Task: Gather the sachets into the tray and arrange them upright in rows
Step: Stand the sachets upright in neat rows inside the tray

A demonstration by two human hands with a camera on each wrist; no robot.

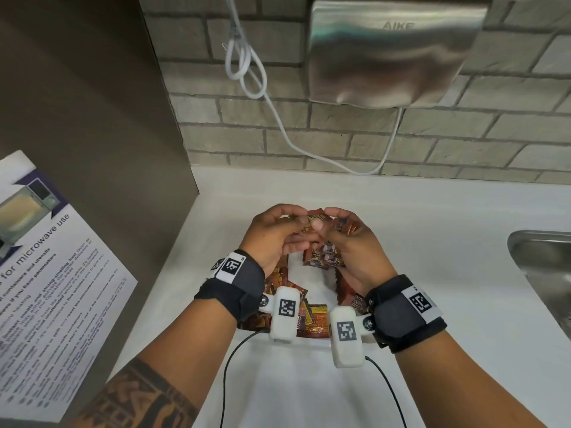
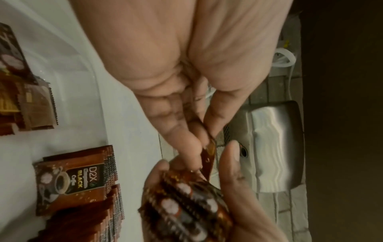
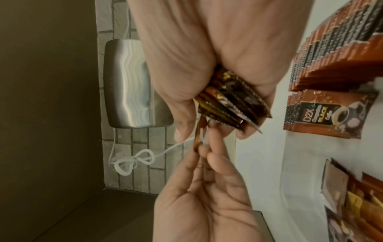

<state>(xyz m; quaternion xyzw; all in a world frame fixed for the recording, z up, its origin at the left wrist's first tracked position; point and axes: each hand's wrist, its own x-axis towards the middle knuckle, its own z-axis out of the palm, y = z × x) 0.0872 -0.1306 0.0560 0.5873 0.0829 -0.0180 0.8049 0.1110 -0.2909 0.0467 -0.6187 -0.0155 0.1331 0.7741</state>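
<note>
Both hands were raised over the white tray (image 1: pixel 312 273), which sat on the white surface (image 1: pixel 432 211) beside the sink (image 1: pixel 543 261); right hand (image 1: pixel 352 242) had its grip closed round a fanned bundle of sachets (image 3: pixel 230 101), fingers curled about the bundle's lower edges; left hand (image 1: pixel 272 236) pinched a single sachet (image 2: pixel 207 157) by its top edge between thumb and fingertips, close against the bundle, touching or nearly so; whether it was being drawn out or added could not be told.

Inside the tray: a row of D2X black coffee sachets (image 2: pixel 72 181) stood on edge along one side, packed face to face; other brown and yellow sachets (image 1: pixel 309 319) lay at the near end, less tidy; part of the tray floor showed bare between them.

Handling judgement: the sachets looked light, thin and flexible, foil-faced and probably slick, with serrated crimped ends; a loose fan could slip or splay; best taken by the stiffer crimped edge for one, or squeezed across the flat faces for a stack; squaring the bundle before lowering it should help it stand; a lone sachet would likely topple unless leaned on its neighbours.
</note>
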